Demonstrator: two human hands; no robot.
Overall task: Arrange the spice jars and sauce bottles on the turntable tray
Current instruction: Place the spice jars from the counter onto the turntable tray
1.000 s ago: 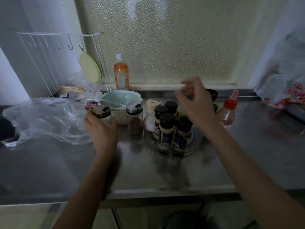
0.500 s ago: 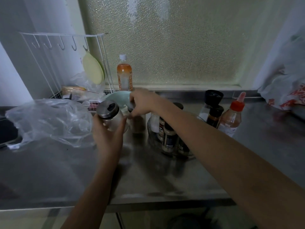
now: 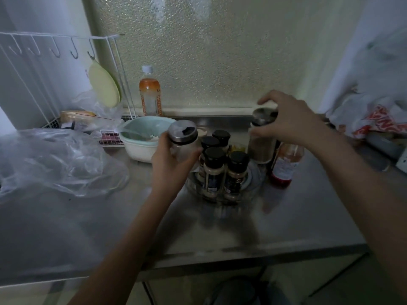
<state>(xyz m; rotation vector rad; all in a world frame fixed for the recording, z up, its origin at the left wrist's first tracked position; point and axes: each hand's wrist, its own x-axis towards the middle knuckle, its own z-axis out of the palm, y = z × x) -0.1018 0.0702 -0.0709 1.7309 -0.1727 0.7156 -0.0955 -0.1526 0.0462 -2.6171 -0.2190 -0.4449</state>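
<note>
A clear round turntable tray (image 3: 253, 184) sits on the steel counter and carries several black-capped spice jars (image 3: 213, 170). My left hand (image 3: 169, 164) grips a glass shaker jar with a steel lid (image 3: 184, 137) and holds it up at the tray's left edge. My right hand (image 3: 290, 119) grips a second steel-lidded shaker of dark spice (image 3: 261, 148), lifted above the tray's back right. A red-capped sauce bottle (image 3: 285, 164) stands just right of the tray, half hidden behind that shaker.
A pale green bowl (image 3: 141, 142) stands left of the tray. An orange drink bottle (image 3: 150, 95) is at the window ledge. A crumpled clear plastic bag (image 3: 55, 161) lies at the left, a white wire rack (image 3: 55, 73) behind it, printed bags (image 3: 374, 122) at the right.
My right hand picked up the dark-spice shaker from left of the tray and carried it across to the back right. My left hand brought its shaker rightward to the tray's edge.
</note>
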